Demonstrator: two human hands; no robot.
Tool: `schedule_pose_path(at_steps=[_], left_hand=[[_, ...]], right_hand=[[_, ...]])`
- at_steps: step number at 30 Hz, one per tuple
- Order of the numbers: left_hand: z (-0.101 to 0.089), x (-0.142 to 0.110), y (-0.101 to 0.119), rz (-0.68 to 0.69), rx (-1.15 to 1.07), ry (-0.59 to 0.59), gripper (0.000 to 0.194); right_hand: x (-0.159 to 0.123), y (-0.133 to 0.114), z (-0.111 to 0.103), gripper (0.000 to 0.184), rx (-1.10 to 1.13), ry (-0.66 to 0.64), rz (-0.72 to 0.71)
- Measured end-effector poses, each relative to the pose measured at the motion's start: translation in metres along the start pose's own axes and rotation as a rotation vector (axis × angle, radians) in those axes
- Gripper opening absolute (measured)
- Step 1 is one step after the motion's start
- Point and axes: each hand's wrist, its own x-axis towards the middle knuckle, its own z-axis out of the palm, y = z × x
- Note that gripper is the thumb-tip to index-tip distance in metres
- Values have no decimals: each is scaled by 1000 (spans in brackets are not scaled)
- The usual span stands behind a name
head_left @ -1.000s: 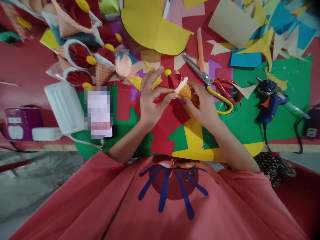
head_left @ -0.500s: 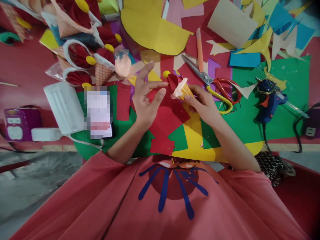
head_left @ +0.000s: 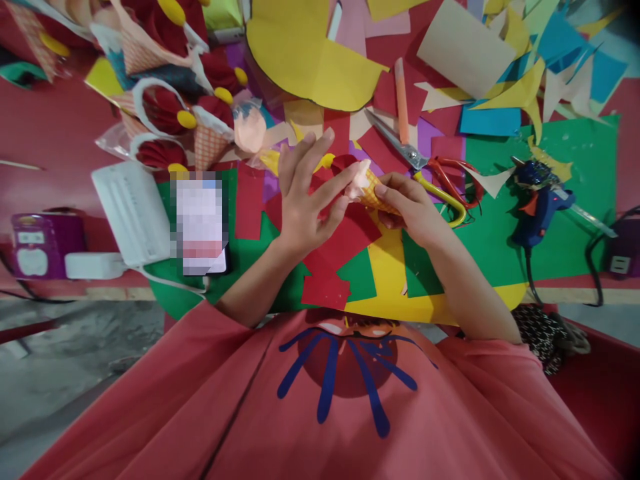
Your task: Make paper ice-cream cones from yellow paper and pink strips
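Note:
A small craft ice cream cone (head_left: 371, 190) has a yellow waffle pattern, a pale pink wavy top and a dark red piece with a yellow ball at its far end. My right hand (head_left: 407, 203) is closed around the cone part, thumb on top. My left hand (head_left: 307, 200) has its fingers spread, with the index finger and thumb at the pink top, one on each side. The left fingers partly cover the red piece and ball. Red paper pieces (head_left: 345, 240) lie beneath both hands on a green sheet (head_left: 430, 263).
Scissors (head_left: 410, 153) with red and yellow handles lie beyond my right hand. A blue glue gun (head_left: 537, 213) rests at the right. A phone (head_left: 203, 227) and a white box (head_left: 131, 213) are at the left. Finished cones (head_left: 210, 137) and paper scraps (head_left: 560, 93) fill the back.
My left hand has moved right and its index finger and thumb now reach the pink top of the cone. The right hand keeps its hold, with the cone tilted slightly differently.

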Motion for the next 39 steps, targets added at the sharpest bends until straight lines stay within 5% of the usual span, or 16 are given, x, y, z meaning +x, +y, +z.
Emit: schedule_pose_path(at_steps=[5, 16, 21, 25, 34, 39], left_hand=[[-1, 0, 3, -152, -70, -110, 47], [-1, 4, 8, -108, -108, -116, 44], [-1, 6, 9, -29, -133, -32, 44], [0, 8, 9, -98, -123, 67, 28], [4, 6, 3, -311, -219, 101, 27], [0, 4, 2, -191, -162, 48, 33]], right_hand=[[1, 0, -1, 33, 6, 8, -1], [0, 1, -4, 31, -14, 29, -35], [-1, 6, -4, 32, -289, 133, -255], [-3, 9, -3, 31, -590, 192, -442], [-4, 12, -4, 31, -884, 184, -522], [-1, 16, -5, 33, -960, 179, -552]])
